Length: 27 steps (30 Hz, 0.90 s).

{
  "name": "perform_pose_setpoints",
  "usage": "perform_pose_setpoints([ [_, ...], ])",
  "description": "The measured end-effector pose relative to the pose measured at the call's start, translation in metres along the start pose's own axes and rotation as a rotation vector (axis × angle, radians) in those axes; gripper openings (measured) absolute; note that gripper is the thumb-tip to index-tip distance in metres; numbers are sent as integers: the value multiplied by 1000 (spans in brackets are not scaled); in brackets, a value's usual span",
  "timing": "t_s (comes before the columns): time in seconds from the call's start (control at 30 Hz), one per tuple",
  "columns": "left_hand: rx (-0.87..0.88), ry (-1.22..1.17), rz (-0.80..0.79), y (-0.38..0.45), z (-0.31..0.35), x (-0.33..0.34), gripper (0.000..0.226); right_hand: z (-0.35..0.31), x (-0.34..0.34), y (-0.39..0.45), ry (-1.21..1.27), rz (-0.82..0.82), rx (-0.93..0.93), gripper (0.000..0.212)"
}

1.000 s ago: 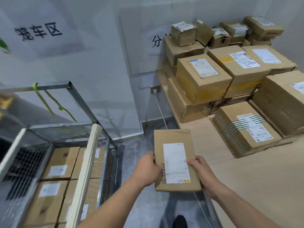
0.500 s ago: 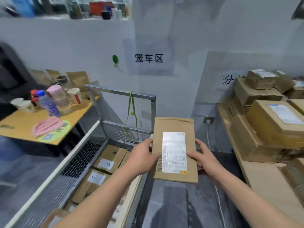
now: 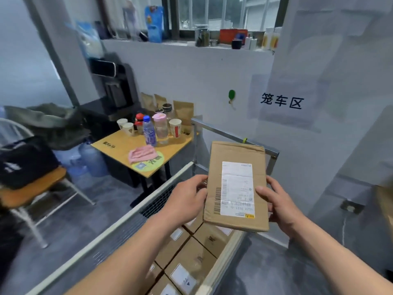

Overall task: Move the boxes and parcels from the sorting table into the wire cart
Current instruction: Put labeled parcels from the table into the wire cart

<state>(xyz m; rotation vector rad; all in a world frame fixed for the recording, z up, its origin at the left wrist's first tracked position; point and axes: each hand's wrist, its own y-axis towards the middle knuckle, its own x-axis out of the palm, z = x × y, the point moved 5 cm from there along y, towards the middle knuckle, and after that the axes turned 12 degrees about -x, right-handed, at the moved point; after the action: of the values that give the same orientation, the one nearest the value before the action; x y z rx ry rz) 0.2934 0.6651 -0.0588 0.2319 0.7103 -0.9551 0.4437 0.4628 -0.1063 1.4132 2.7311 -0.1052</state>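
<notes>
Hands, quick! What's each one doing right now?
Left hand: grips the left edge of the flat cardboard parcel.
Right hand: grips the parcel's right edge.

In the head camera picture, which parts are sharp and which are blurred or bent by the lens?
Head view: the flat brown cardboard parcel with its white label is sharp, held by the left hand and right hand; the left edge, around the orange chair, is smeared; the wire cart's pale rail runs slanted toward the corner, as wide-angle lenses render edges.
</notes>
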Motion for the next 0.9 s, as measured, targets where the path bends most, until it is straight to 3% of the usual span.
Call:
perform_pose_setpoints([
  [0.17, -56, 111, 127, 12, -20, -30, 41, -1, 37, 52, 6, -205, -61, 86],
  [0.47, -289, 343, 279, 45, -62, -42, 46, 12, 89, 142, 32, -470, -21, 72],
  [0.57, -366, 365, 312, 48, -72, -39, 45, 19, 101, 165, 42, -539, -3, 53],
  [0.67, -447, 366, 330, 43, -78, -36, 39, 23, 119, 177, 34, -621, 6, 62],
  [0.83, -533, 348, 338, 26, -99, -32, 39, 41, 152, 180, 42, -719, 55, 50],
  [0.9, -551, 332, 341, 20, -112, -31, 40, 44, 165, 173, 23, -775, 63, 68],
])
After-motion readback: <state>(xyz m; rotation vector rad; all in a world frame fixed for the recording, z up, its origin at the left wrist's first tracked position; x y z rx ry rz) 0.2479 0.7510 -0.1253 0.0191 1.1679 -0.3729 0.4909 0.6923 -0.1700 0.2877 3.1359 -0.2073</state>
